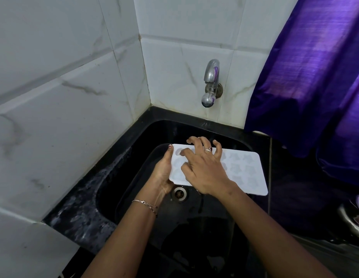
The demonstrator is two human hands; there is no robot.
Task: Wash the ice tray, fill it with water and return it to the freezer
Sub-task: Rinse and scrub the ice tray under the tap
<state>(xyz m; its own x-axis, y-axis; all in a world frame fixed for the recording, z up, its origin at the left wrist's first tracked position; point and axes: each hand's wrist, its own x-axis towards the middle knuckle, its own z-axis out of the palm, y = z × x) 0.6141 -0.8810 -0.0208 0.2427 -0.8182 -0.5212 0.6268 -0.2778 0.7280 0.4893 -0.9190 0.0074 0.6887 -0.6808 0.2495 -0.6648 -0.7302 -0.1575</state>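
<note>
A white ice tray (246, 173) with shaped cavities is held level over the black sink (134, 149). My left hand (162, 173) grips the tray's left end, thumb on its top corner and palm under the edge. My right hand (202, 167) lies on top of the tray's left half with its fingers spread and bent, fingertips pressing into the cavities. The right half of the tray sticks out uncovered. The metal tap (211, 83) on the tiled wall is above and behind the tray; no water runs from it.
The sink drain (179, 193) sits below the tray. White tiled walls (64, 97) close the left and back. A purple curtain (314, 77) hangs at the right. A metal dish (355, 215) stands on the dark counter at the far right.
</note>
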